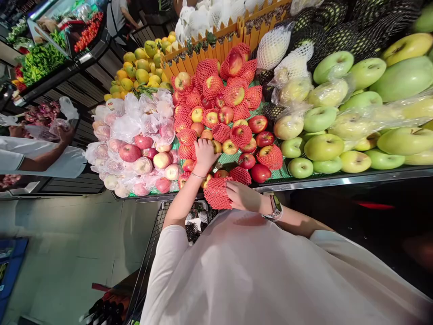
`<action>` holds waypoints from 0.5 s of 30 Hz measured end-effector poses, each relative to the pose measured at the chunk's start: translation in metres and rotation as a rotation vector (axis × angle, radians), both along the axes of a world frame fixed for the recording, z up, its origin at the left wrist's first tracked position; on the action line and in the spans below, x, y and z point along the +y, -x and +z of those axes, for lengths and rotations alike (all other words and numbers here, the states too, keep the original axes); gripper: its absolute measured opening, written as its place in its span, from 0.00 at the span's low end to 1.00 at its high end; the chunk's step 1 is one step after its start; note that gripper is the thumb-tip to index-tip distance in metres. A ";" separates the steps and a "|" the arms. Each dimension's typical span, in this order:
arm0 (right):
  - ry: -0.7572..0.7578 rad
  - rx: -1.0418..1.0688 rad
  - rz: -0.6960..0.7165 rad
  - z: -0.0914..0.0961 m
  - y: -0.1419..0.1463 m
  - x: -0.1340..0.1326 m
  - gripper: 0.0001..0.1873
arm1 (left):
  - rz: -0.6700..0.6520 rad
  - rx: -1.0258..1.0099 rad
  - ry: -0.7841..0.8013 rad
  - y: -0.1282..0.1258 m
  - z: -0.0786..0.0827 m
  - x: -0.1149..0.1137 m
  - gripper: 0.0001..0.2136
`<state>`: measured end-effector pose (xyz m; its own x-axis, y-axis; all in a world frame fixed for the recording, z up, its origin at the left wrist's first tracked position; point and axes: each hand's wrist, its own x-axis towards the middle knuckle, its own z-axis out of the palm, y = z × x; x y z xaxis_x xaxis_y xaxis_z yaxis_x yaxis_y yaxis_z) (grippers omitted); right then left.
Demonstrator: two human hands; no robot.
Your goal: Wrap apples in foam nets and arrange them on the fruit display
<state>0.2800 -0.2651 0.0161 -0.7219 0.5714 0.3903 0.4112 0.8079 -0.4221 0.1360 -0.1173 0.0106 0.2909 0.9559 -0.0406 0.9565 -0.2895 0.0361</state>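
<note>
A pile of red apples (246, 160), many of them in red foam nets, lies on a green mat on the display shelf. My left hand (204, 155), with a thin bracelet at the wrist, reaches into the pile's front part with its fingers curled over an apple. My right hand (244, 197), with a watch on the wrist, is closed on a red foam net (216, 193) near the shelf's front edge. I cannot tell what is inside this net. White sleeves cover both my arms.
Green apples (323, 146) fill the shelf to the right, and pink apples in clear bags (135, 149) lie to the left. Yellow fruit (142, 67) sits further back. A wire cart (196, 225) stands below my hands. Another person's arm (43, 155) is at the far left.
</note>
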 end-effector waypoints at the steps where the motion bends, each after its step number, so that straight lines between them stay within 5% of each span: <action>1: 0.014 0.003 -0.012 0.000 -0.001 -0.001 0.15 | 0.002 0.036 -0.015 -0.005 -0.003 0.004 0.29; 10: 0.166 0.206 -0.135 -0.021 -0.018 -0.002 0.20 | -0.034 0.060 -0.051 0.001 -0.010 0.010 0.30; 15: 0.161 0.443 -0.396 -0.033 -0.035 0.006 0.23 | 0.099 -0.275 -0.082 0.022 -0.001 0.011 0.25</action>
<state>0.3151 -0.2593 -0.0167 -0.2318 0.8398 0.4909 0.4245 0.5414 -0.7257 0.1137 -0.1064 0.0096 0.1851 0.9771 0.1052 0.9380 -0.2076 0.2776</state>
